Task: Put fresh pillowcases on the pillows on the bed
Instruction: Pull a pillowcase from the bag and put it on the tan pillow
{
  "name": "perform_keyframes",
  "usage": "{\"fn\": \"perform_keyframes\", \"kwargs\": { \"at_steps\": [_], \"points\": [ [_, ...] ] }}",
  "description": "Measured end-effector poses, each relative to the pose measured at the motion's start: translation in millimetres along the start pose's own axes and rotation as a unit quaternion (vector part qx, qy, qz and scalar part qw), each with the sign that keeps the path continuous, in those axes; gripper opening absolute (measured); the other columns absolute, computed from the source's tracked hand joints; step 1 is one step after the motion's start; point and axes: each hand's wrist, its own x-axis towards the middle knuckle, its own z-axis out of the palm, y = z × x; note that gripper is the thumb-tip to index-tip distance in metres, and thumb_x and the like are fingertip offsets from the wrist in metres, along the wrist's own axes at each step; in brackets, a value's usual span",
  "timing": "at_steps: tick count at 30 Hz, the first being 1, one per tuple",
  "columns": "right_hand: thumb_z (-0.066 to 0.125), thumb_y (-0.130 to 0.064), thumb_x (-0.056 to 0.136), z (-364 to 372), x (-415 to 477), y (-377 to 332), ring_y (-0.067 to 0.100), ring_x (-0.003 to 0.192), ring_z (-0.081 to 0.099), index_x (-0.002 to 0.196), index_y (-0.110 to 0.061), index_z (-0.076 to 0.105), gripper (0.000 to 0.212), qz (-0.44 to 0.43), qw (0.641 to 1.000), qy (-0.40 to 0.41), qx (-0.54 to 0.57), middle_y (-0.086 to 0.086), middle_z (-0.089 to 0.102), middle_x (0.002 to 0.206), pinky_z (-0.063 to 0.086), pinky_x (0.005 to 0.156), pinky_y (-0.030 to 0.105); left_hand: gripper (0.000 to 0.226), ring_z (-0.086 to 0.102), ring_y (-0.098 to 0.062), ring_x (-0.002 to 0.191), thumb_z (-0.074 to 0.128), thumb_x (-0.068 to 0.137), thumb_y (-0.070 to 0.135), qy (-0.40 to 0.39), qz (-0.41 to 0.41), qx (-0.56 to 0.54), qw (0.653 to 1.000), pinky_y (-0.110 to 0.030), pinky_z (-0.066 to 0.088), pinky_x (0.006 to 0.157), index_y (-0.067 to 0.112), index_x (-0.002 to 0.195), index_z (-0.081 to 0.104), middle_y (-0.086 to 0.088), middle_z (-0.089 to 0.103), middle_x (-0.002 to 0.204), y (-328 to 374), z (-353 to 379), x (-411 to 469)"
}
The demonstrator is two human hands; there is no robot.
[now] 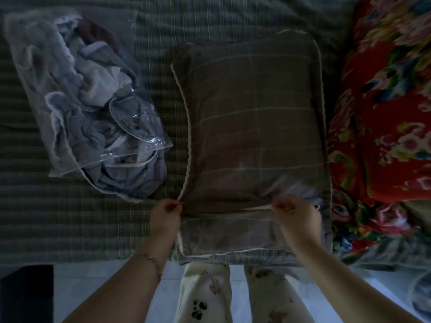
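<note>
1 pillow point(254, 117), 1 plastic bag point(70, 94), 1 floral quilt point(384, 117), 2 hands point(164, 215) point(295, 213)

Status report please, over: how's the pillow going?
Left hand and right hand both pinching pillowcase opening edge. Looks filled, lying flat on bed. Bag of linen left, floral quilt right, neither blocking.

Just past your right hand point(294, 212), toward 1 o'clock, the pillowcase point(251, 117) smears into motion blur where you pinch it. Your left hand point(166, 214) hides the corner it pinches. At 3 o'clock the red floral quilt point(384, 113) runs off the edge. At 10 o'clock the plastic bag point(77, 89) holds crumpled cloth, its pieces indistinguishable. At 7 o'clock a dark shape point(25, 292) is cropped, unidentifiable.
</note>
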Motion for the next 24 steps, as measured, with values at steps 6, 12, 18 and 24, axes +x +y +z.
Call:
{"fn": "perform_keyframes", "kwargs": {
  "at_steps": [6, 12, 18, 24],
  "points": [
    [0.070, -0.015, 0.078, -26, -4, 11, -0.010, 0.058, 0.053, 0.058, -0.044, 0.056, 0.038, -0.079, 0.996, 0.013, 0.036, -0.027, 0.055, 0.060, 0.040, 0.052, 0.005, 0.040, 0.049, -0.026, 0.101, 0.062, 0.078, 0.042, -0.140, 0.518, 0.329, 0.777, -0.038, 0.041, 0.086, 0.017, 0.110, 0.056, -0.005, 0.053, 0.111, 71, 76, -58],
    [0.072, -0.003, 0.072, -40, 15, 39, -0.001, 0.064, 0.059, 0.055, -0.033, 0.062, 0.035, -0.065, 0.989, 0.028, 0.127, -0.019, 0.063, 0.060, 0.041, 0.055, 0.006, 0.018, 0.058, -0.028, 0.092, 0.054, 0.089, 0.029, -0.218, 0.568, 0.339, 0.717, -0.034, 0.046, 0.070, 0.013, 0.096, 0.062, -0.007, 0.063, 0.096, 94, 95, -82],
    [0.068, 0.003, 0.075, -56, 74, 111, 0.031, 0.081, 0.062, 0.053, -0.020, 0.065, 0.032, 0.174, 0.958, -0.023, 0.225, 0.001, 0.066, 0.067, 0.050, 0.077, 0.039, 0.017, 0.054, -0.013, 0.068, 0.055, 0.078, 0.024, -0.112, 0.580, 0.248, 0.768, -0.019, 0.039, 0.057, 0.011, 0.069, 0.062, -0.001, 0.061, 0.068, 57, 66, -57],
    [0.068, -0.043, 0.079, -26, 53, 121, 0.031, 0.123, 0.047, 0.134, -0.010, 0.044, 0.068, 0.275, 0.928, -0.035, 0.248, 0.011, 0.049, 0.136, 0.039, 0.098, 0.031, 0.082, 0.044, -0.035, 0.119, 0.080, 0.068, 0.036, 0.031, 0.111, 0.144, 0.983, -0.046, 0.040, 0.100, 0.010, 0.135, 0.040, -0.017, 0.048, 0.131, 11, 76, -35]
  ]
}}
